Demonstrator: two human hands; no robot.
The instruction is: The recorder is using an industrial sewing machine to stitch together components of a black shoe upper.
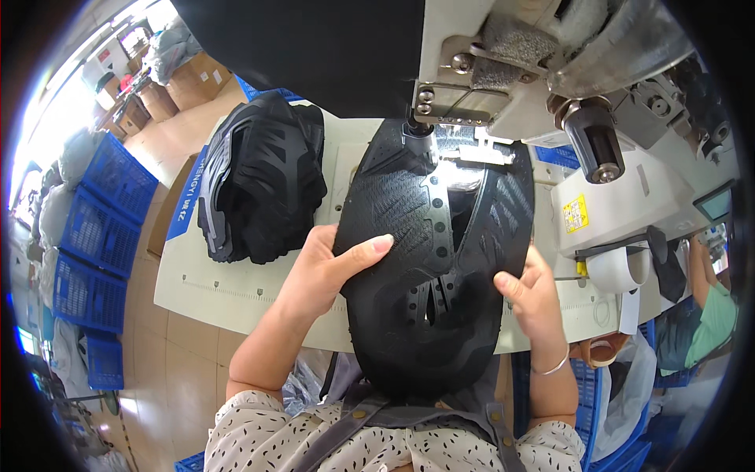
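Note:
A black shoe upper [397,315] lies under the head of a sewing machine [448,102], its far end below the presser foot [421,141] and its near end hanging past the table edge toward my apron. My left hand [326,267] grips its left edge, thumb on top and the other fingers hidden beneath. On the opposite edge my right hand [535,295] pinches the upper, thumb on top and fingers curled at the side. A row of eyelet holes runs down the middle between my hands. Light from the machine shines on the upper near the presser foot.
A stack of black shoe uppers [271,181] sits on the pale work table [236,287] to the left. Blue crates [102,228] line the floor at far left, with cardboard boxes [193,82] behind. At right are a white roll [617,270] and a person in green [712,322].

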